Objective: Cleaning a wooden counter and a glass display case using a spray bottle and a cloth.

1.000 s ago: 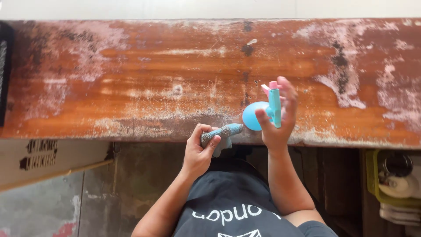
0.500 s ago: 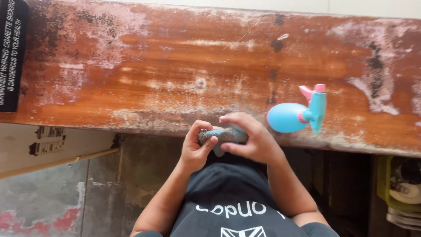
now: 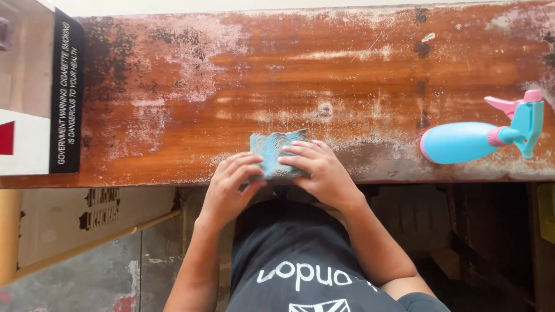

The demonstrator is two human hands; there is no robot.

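My left hand (image 3: 231, 182) and right hand (image 3: 321, 170) both press flat, fingers spread, on a blue-grey cloth (image 3: 276, 151) at the near edge of the worn wooden bench (image 3: 277, 75), with a blue-and-pink spray bottle (image 3: 480, 138) lying well apart toward its right end.

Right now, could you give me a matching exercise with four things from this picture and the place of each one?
Things:
1. cloth
2. spray bottle
3. left hand
4. box

Places:
A. lying on its side at the right of the wooden table
B. at the table's left end
C. on the cloth's left part
D. under both hands, near the front edge

Pairs: 1-D, 2-A, 3-C, 4-B
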